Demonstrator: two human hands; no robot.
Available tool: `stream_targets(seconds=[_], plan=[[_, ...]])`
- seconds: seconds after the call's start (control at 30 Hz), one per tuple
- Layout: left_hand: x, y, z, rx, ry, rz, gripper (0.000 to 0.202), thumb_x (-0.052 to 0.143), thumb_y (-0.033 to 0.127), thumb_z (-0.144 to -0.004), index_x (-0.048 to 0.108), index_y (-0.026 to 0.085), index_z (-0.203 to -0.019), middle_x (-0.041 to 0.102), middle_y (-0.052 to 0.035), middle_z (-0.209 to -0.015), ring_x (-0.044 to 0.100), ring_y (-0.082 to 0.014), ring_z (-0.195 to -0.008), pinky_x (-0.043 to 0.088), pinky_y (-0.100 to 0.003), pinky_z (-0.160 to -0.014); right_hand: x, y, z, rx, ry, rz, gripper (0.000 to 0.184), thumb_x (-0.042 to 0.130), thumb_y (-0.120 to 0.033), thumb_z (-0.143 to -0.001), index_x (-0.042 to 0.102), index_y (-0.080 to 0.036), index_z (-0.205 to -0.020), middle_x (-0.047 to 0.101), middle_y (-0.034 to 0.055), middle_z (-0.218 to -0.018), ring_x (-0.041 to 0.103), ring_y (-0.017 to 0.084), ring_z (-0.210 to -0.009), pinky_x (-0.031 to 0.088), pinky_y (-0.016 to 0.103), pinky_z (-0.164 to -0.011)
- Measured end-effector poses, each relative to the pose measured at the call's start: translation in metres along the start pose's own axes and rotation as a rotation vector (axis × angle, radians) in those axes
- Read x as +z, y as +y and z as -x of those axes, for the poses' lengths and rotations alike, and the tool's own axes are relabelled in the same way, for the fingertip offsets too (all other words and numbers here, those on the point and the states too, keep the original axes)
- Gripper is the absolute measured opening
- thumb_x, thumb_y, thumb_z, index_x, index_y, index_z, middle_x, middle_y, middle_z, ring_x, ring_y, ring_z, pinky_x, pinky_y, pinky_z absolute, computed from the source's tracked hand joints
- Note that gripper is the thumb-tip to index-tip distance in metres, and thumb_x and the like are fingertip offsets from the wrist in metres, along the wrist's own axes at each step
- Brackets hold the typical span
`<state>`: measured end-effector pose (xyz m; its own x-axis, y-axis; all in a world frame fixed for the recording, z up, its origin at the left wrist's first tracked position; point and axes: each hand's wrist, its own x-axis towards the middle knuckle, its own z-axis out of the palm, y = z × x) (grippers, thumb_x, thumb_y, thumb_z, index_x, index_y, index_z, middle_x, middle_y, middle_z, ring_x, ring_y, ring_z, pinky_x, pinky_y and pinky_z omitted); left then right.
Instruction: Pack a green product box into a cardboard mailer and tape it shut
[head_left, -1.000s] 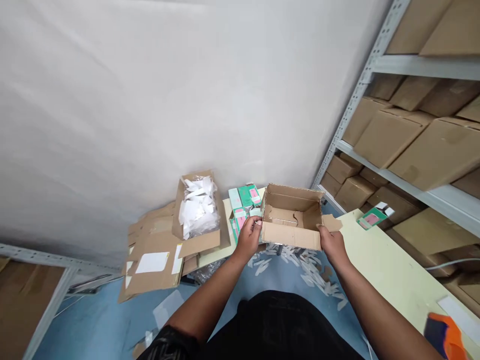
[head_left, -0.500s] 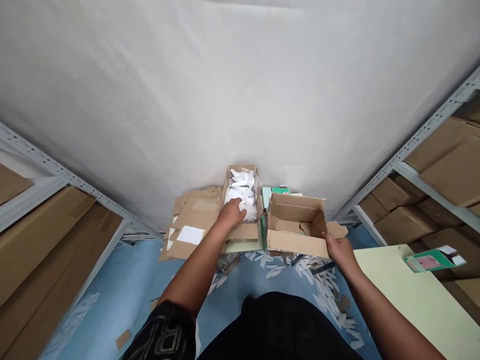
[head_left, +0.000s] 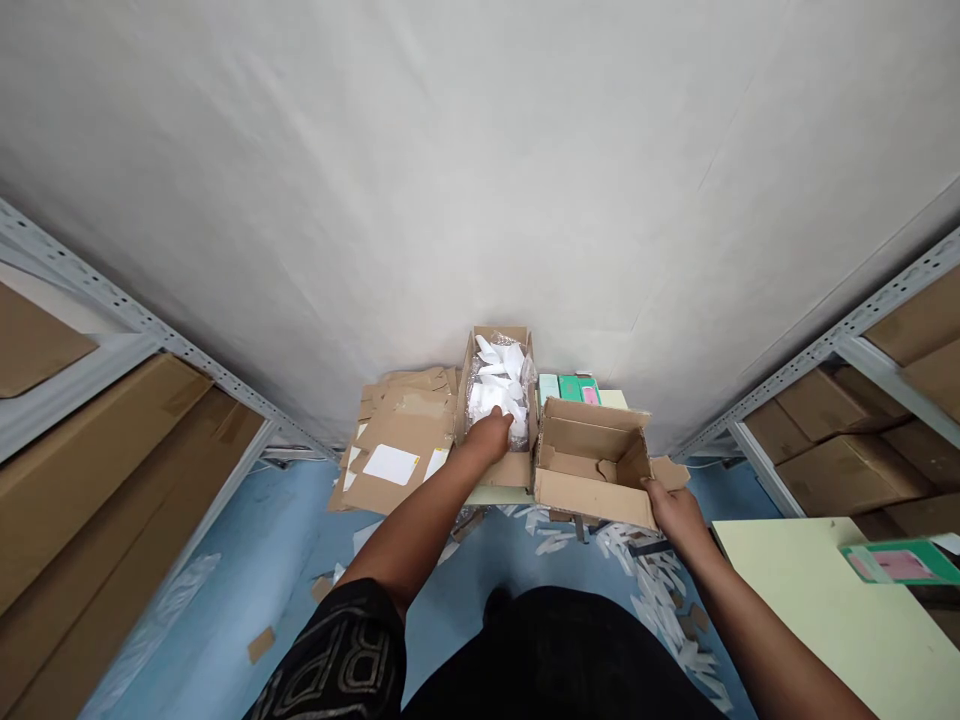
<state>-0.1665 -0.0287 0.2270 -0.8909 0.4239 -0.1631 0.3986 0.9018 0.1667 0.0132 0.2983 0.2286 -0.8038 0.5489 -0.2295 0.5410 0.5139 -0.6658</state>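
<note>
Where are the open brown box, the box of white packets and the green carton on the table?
open brown box [head_left: 592, 498]: head view, its near outer wall.
box of white packets [head_left: 516, 468]: head view, its near brown flap.
green carton [head_left: 900, 562]: head view, its pink-and-green top face.

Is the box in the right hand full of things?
No, the cardboard box held at its corner by the right hand is open and shows only its bare brown bottom inside.
</note>
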Motion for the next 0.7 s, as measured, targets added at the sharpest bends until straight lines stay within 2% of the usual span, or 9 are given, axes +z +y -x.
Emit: stream_targets(seconds=[0.07,0.17,0.33,0.47,0.57,0.7], plan=[[0.001,0.0,-0.001,0.019,0.009,-0.017,0.025,0.056,0.02,-0.091,0.068,0.018,-0.113,0.062,-0.0143,-0.119,0.068,-0.0258,-0.098,0.051,-0.035,-0.082,0.001,-0.001,-0.002,0.034,-0.021,0.012,0.055,0.054,-0.055,-0.082,0.081,-0.01,-0.099,0.078,0.0218,-0.1,0.073,0.036,-0.099,0.051,0.035,-0.075],[-0.003,-0.002,-0.003,0.014,0.033,-0.021,0.024,0.048,0.016,-0.094,0.069,0.018,-0.108,0.065,-0.014,-0.112,0.067,-0.0259,-0.1,0.05,-0.035,-0.084,0.001,-0.003,-0.005,0.045,-0.028,0.003,0.054,0.054,-0.054,-0.083,0.081,-0.009,-0.099,0.078,0.0217,-0.103,0.072,0.035,-0.103,0.051,0.034,-0.076],[-0.021,-0.01,0.004,-0.033,0.194,0.028,0.02,0.051,0.021,-0.095,0.068,0.02,-0.104,0.068,-0.0109,-0.112,0.066,-0.0252,-0.103,0.049,-0.033,-0.084,0.001,-0.004,-0.01,0.019,-0.031,-0.033,0.051,0.054,-0.051,-0.082,0.081,-0.009,-0.095,0.079,0.0218,-0.102,0.072,0.035,-0.104,0.05,0.033,-0.076],[-0.035,-0.015,0.015,0.009,0.293,0.164,0.017,0.054,0.02,-0.093,0.068,0.022,-0.102,0.069,-0.0077,-0.115,0.065,-0.022,-0.105,0.05,-0.031,-0.089,0.002,-0.006,-0.013,-0.026,-0.051,-0.032,0.051,0.053,-0.052,-0.083,0.081,-0.01,-0.091,0.079,0.0211,-0.095,0.072,0.035,-0.104,0.049,0.032,-0.076],[-0.04,-0.018,0.021,0.075,0.311,0.284,0.017,0.054,0.02,-0.092,0.068,0.023,-0.1,0.069,-0.0065,-0.121,0.064,-0.0204,-0.111,0.05,-0.03,-0.097,0.002,-0.009,-0.013,-0.006,-0.061,-0.005,0.05,0.052,-0.053,-0.083,0.081,-0.011,-0.086,0.079,0.0211,-0.089,0.073,0.035,-0.099,0.049,0.033,-0.073],[-0.036,-0.019,0.027,0.116,0.244,0.348,0.013,0.057,0.028,-0.093,0.068,0.024,-0.099,0.068,-0.0058,-0.124,0.064,-0.0208,-0.112,0.05,-0.031,-0.098,0.002,-0.011,-0.01,-0.017,-0.031,0.008,0.049,0.053,-0.051,-0.084,0.08,-0.011,-0.09,0.079,0.0212,-0.1,0.072,0.035,-0.104,0.05,0.033,-0.075]])
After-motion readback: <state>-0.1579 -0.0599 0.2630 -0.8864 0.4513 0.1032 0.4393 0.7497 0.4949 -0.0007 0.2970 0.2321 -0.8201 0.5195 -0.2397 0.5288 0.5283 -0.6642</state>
